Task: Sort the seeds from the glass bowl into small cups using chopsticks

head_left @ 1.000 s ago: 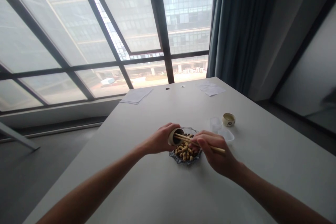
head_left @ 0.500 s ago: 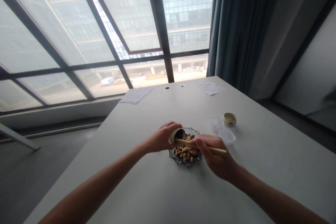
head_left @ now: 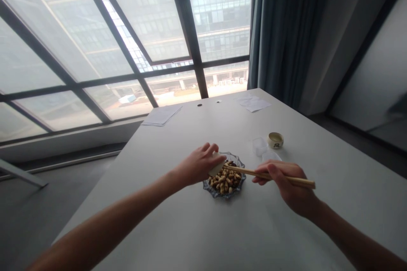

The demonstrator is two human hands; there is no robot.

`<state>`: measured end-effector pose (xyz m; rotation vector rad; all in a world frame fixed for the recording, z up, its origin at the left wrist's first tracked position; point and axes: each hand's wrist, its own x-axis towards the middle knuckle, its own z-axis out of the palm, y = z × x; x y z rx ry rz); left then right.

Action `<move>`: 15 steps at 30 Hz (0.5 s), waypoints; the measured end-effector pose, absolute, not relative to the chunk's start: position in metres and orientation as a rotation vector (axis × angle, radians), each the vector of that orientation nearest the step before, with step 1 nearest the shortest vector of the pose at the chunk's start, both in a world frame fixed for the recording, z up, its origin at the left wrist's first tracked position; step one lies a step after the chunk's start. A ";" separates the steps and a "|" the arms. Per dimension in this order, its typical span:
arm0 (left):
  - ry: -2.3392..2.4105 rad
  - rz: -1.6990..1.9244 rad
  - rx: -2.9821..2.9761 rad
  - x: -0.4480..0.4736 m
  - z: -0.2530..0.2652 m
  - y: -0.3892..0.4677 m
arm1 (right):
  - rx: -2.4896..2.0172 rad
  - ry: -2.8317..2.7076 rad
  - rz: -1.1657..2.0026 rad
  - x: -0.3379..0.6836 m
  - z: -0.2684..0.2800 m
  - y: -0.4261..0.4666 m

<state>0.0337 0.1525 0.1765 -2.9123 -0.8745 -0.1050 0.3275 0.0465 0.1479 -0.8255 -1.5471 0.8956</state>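
Note:
My left hand [head_left: 201,161] is closed around a small pale cup [head_left: 216,168], tipped over a scalloped glass bowl [head_left: 226,196]. Peanuts in their shells [head_left: 222,182] fill the bowl. The cup's mouth faces down and away, so its inside is hidden. In my right hand [head_left: 288,184] is a pair of wooden chopsticks [head_left: 248,172], held at a slant. Their tips point left and reach the cup's edge above the peanuts; whether they touch it I cannot tell.
Behind my right hand stand a clear plastic container [head_left: 260,146], another clear piece [head_left: 271,156] partly covered by the hand, and a small cream cup with a dark character [head_left: 275,140]. Paper sheets [head_left: 162,115] lie at the far left of the white table [head_left: 178,237], others [head_left: 253,103] at the far right.
My left hand has tipped the cup further down, hiding its opening. My right hand has moved right, drawing the chopsticks back so more of their length shows.

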 end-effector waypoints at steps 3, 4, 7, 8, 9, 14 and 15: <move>-0.766 -0.010 -2.846 0.047 0.169 0.153 | -0.890 -1.485 0.877 0.337 0.147 0.041; -0.735 0.011 -2.832 0.051 0.166 0.154 | -0.911 -1.465 0.865 0.340 0.147 0.039; -0.654 0.052 -2.816 0.058 0.161 0.157 | -0.951 -1.405 0.836 0.346 0.147 0.032; -0.633 0.059 -2.820 0.059 0.160 0.158 | -0.961 -1.390 0.831 0.348 0.147 0.030; -0.614 0.063 -2.828 0.059 0.160 0.159 | -0.968 -1.379 0.829 0.350 0.146 0.029; -0.591 0.037 -2.916 0.056 0.165 0.164 | -0.984 -1.357 0.831 0.353 0.144 0.027; -0.610 0.014 -2.935 0.054 0.165 0.165 | -0.981 -1.358 0.833 0.353 0.144 0.027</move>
